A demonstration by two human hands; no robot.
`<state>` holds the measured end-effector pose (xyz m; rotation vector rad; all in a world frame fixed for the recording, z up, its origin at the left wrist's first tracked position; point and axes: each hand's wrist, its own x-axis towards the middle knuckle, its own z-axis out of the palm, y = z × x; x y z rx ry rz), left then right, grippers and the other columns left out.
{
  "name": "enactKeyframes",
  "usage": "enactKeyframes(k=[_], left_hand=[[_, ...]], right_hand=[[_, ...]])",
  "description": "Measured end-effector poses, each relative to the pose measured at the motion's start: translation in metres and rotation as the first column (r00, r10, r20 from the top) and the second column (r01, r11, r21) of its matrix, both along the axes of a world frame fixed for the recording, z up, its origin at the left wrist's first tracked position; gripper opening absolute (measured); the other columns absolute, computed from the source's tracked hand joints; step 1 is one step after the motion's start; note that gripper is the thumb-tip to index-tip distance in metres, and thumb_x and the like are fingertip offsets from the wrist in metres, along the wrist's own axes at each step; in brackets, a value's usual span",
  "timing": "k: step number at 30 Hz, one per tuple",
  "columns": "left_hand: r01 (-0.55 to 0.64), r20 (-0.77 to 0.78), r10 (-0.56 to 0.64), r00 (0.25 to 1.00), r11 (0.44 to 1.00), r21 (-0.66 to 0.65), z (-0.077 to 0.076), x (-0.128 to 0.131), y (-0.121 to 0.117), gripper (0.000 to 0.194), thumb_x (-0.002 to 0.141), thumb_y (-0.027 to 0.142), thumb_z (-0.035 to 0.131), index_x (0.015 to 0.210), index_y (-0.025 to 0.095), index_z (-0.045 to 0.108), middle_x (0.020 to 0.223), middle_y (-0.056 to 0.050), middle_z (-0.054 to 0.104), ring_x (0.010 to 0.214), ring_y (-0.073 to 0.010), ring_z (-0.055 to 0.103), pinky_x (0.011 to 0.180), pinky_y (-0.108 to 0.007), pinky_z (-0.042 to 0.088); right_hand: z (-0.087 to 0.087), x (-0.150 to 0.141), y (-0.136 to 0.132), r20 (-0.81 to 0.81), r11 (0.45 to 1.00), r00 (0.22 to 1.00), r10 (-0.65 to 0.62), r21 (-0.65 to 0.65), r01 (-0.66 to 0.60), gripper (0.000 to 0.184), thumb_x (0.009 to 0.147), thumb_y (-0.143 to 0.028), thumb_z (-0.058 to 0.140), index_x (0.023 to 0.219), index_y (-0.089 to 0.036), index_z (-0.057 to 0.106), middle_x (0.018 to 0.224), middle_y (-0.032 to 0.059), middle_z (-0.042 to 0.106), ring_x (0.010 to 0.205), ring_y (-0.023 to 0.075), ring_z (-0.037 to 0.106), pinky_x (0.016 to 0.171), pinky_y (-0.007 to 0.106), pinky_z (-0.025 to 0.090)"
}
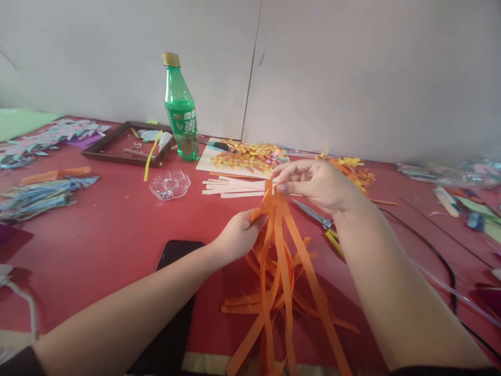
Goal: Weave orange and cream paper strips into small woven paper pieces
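Note:
Long orange paper strips [278, 235] hang from between my two hands, their loose ends spreading down over the table's front edge. My left hand [243, 234] is closed on the strips a little below their top ends. Higher up and to the right, my right hand [309, 183] pinches the top of the strips between thumb and fingers. More orange strips lie curled in a heap beneath. Just behind my hands lie several pale pink paper strips [230, 187]. Scissors [319, 218] with yellow handles rest beside my right wrist, partly hidden by it.
A green bottle [182, 115] stands near the wall by a dark wooden frame [113, 154]. A clear flower-shaped dish [169, 185] sits in front. Woven yellow-orange pieces [250, 156] lie behind. A black phone [172, 318] lies under my left forearm. A black cable [438, 256] runs at right.

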<state>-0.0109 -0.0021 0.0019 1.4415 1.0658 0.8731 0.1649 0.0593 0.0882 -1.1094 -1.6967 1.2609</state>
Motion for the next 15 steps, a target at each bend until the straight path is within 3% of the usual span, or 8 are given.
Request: enactKeyframes(k=[6,11,15], left_hand=[[0.051,0.112,-0.028,0.993,0.976,-0.212,0.004,0.001,-0.002,0.027,0.090,0.035,0.048,0.091,0.015,0.066,0.090,-0.007,0.070,0.085,-0.0211,0.064,0.082,-0.033,0.049],[0.197,0.093,-0.181,0.979,0.957,-0.213,0.013,0.001,-0.006,0.020,0.086,0.021,0.047,0.082,0.014,0.065,0.086,-0.007,0.071,0.085,-0.0220,0.067,0.081,-0.032,0.050],[0.190,0.074,-0.179,0.981,0.961,-0.202,0.014,0.001,-0.007,0.020,0.082,0.019,0.047,0.081,0.015,0.066,0.084,-0.006,0.072,0.083,-0.0220,0.067,0.078,-0.031,0.051]], right_hand=[[0.008,0.004,-0.005,0.085,0.995,0.996,0.038,0.084,-0.045,0.024,0.057,-0.037,0.086,0.066,-0.021,0.071,0.096,0.0057,0.071,0.093,0.0224,0.067,0.080,0.036,0.056],[0.008,0.004,-0.007,0.229,0.995,0.973,-0.007,0.098,-0.016,0.019,0.063,-0.037,0.082,0.068,-0.021,0.072,0.108,0.0065,0.071,0.099,0.0240,0.066,0.087,0.040,0.054],[0.006,0.006,-0.004,0.263,0.994,0.962,-0.070,0.096,0.046,0.023,0.061,-0.040,0.083,0.069,-0.022,0.072,0.107,0.0067,0.071,0.105,0.0269,0.065,0.093,0.044,0.050]])
